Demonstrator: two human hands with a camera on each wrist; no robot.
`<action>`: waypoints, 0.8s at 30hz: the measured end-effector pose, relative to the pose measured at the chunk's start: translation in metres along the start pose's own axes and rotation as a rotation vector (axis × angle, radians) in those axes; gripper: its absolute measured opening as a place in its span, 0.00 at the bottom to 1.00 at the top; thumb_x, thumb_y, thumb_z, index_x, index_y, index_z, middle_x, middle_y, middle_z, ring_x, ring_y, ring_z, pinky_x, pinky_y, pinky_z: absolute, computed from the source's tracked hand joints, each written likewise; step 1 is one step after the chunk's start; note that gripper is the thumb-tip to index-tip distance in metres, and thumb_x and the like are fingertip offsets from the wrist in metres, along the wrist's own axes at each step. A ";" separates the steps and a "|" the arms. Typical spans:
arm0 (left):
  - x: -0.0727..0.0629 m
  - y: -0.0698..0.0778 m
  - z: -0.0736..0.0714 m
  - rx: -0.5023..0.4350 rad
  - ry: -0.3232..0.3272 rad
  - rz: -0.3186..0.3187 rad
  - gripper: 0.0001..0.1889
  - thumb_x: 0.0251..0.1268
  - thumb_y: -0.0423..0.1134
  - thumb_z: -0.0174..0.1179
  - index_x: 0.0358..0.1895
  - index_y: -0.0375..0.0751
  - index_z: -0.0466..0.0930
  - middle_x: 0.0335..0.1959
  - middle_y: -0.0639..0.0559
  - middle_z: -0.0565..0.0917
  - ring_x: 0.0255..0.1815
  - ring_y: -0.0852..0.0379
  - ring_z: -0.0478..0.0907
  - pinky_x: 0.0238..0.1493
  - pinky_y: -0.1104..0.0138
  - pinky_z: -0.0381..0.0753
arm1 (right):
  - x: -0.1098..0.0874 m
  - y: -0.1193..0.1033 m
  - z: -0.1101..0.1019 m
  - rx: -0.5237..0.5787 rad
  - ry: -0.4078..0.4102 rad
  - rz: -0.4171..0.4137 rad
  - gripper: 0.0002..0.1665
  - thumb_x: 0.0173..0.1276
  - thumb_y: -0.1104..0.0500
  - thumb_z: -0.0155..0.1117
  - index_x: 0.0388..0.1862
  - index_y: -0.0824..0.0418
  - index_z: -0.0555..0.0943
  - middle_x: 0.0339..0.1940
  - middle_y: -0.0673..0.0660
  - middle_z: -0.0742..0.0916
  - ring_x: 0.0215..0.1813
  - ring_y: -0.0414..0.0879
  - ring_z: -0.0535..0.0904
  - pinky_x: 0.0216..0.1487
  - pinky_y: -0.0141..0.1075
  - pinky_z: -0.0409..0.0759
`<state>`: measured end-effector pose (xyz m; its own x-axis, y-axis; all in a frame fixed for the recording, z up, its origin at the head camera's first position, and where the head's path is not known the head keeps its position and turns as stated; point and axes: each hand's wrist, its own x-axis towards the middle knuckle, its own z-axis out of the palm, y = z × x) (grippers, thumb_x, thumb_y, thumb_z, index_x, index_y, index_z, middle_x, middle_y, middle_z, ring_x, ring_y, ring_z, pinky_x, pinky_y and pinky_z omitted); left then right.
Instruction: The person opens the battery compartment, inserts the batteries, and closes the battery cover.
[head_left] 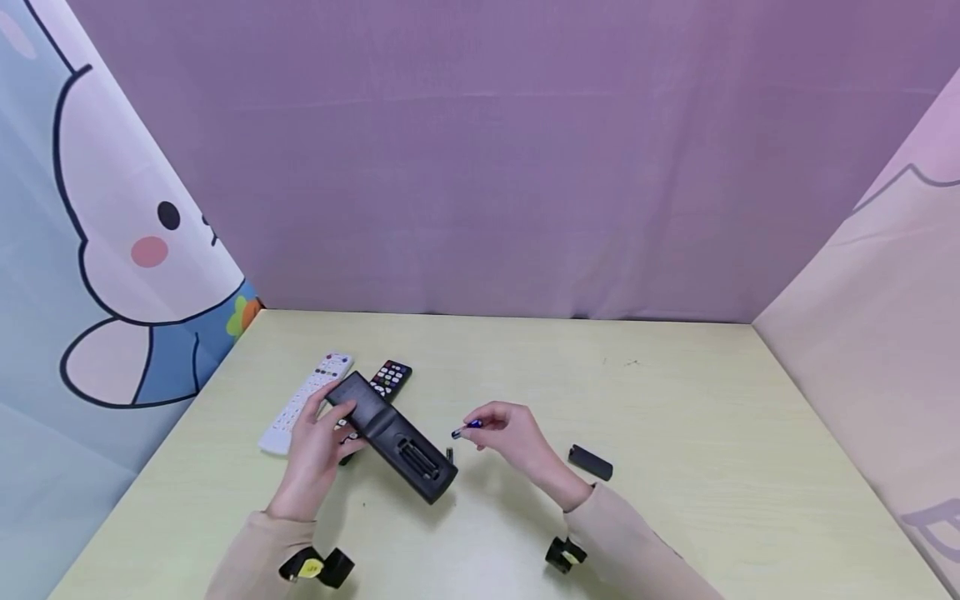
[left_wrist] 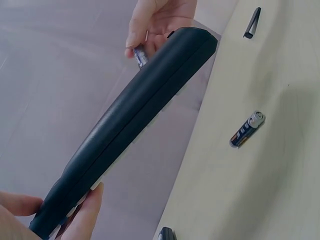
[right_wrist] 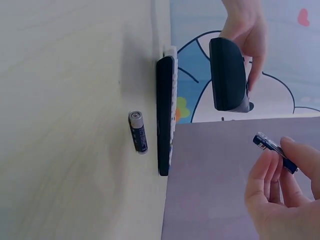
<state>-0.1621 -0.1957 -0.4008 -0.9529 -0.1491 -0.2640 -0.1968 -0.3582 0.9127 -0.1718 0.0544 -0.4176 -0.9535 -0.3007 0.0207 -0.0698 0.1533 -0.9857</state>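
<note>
A black remote control (head_left: 375, 425) is tilted above the table, back side up, its battery compartment (head_left: 417, 458) uncovered. My left hand (head_left: 315, 450) grips its upper end between thumb and fingers. Just right of the remote, my right hand (head_left: 513, 437) pinches a blue and silver battery (right_wrist: 275, 151) between thumb and fingertips. Another battery (left_wrist: 247, 129) lies on the table below the remote's lower end. In the left wrist view the remote hides part of the right hand's fingers and part of the battery they hold.
The black battery cover (head_left: 591, 462) lies on the table (head_left: 675, 400) right of my right hand. Behind my left hand lie a white remote (head_left: 300, 408) and a smaller black remote (head_left: 392, 379) with light buttons. A purple cloth (head_left: 487, 167) hangs behind the table.
</note>
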 end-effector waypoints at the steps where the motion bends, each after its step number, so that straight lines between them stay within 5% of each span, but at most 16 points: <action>1: 0.000 0.000 0.001 0.004 0.000 0.002 0.23 0.64 0.30 0.44 0.62 0.50 0.56 0.45 0.48 0.68 0.29 0.59 0.79 0.26 0.68 0.81 | -0.001 -0.001 0.000 0.014 -0.007 -0.001 0.14 0.54 0.62 0.65 0.38 0.70 0.79 0.29 0.57 0.84 0.27 0.44 0.79 0.37 0.39 0.80; 7: -0.001 -0.001 0.008 -0.004 0.000 -0.002 0.21 0.63 0.30 0.46 0.58 0.52 0.59 0.42 0.48 0.70 0.26 0.59 0.78 0.23 0.68 0.80 | -0.003 -0.006 0.001 0.029 -0.028 -0.014 0.15 0.57 0.62 0.63 0.41 0.70 0.78 0.32 0.58 0.84 0.31 0.41 0.79 0.39 0.32 0.79; 24: 0.003 -0.006 0.031 -0.046 -0.038 0.012 0.19 0.61 0.29 0.45 0.54 0.51 0.62 0.45 0.43 0.69 0.29 0.55 0.80 0.28 0.62 0.81 | -0.007 -0.017 0.004 0.052 -0.005 -0.053 0.18 0.54 0.61 0.65 0.44 0.66 0.79 0.37 0.59 0.83 0.37 0.41 0.80 0.43 0.31 0.78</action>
<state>-0.1711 -0.1659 -0.3975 -0.9634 -0.1185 -0.2404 -0.1756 -0.3984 0.9002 -0.1624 0.0498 -0.4017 -0.9474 -0.3118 0.0725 -0.1047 0.0877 -0.9906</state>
